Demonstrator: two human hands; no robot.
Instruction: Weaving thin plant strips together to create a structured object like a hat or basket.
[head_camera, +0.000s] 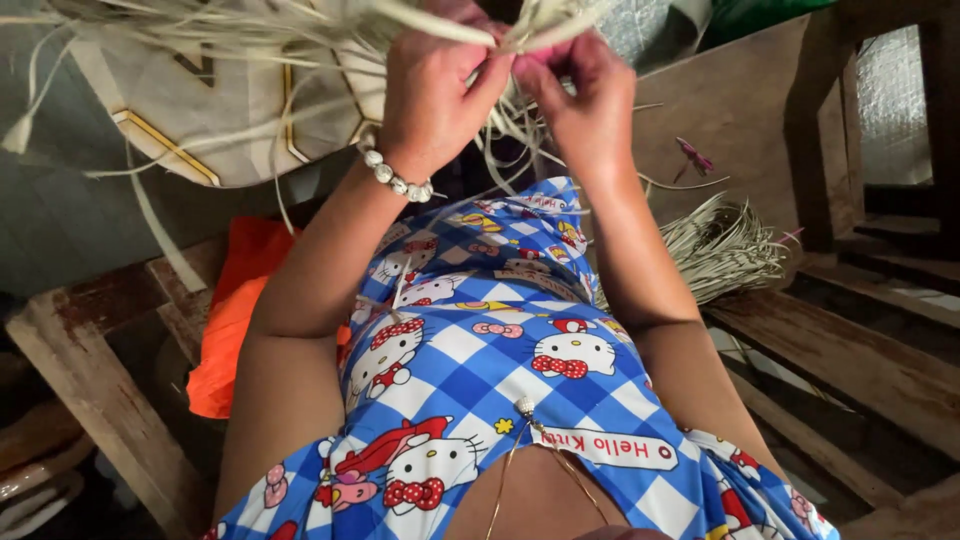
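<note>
Pale straw strips (300, 40) pinched tight by both hands, left hand (440, 90) and right hand (585, 100) fingers closed on them, straw bundle (725, 245) nearby on wooden bench (860, 370)

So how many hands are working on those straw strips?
2. The left hand, with a bead bracelet at its wrist, and the right hand beside it both pinch the pale strips near the top. No others show.

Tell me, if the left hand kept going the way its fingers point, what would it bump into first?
The left hand points up and rightward, so it would probably first meet the pale straw strips it is already pinching, with the right hand right beside them. Depth is hard to judge here.
</note>
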